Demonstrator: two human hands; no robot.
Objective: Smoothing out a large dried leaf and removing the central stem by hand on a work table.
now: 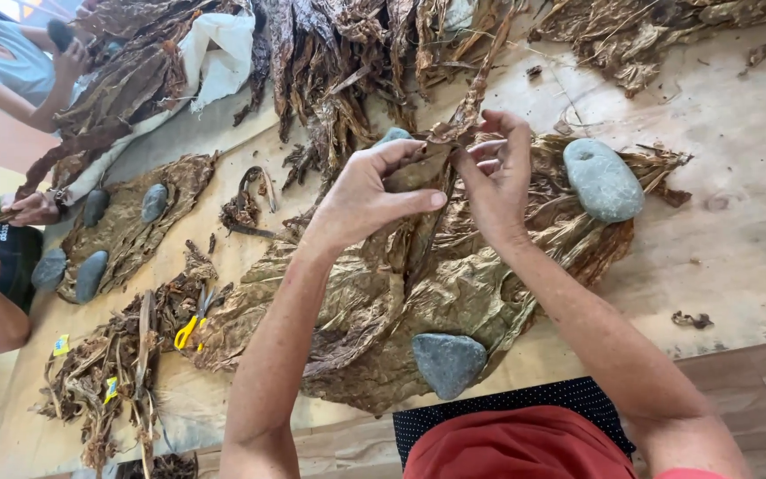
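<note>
My left hand (367,191) and my right hand (496,173) are raised together over the table, both pinching one dried brown tobacco leaf (425,164) between thumb and fingers. Its twisted stem end (476,89) rises away from my hands. Below them lies a flat stack of spread golden-brown leaves (454,284). Grey stones weigh the stack down: one at the right (603,179), one at the near edge (448,362), and one (394,135) half hidden behind my left hand.
A heap of dark unsorted leaves (347,62) fills the far side of the wooden table (738,222). Yellow-handled scissors (190,328) lie among scraps at left. A second leaf stack (126,226) with several stones sits far left, where other people's hands (33,208) work.
</note>
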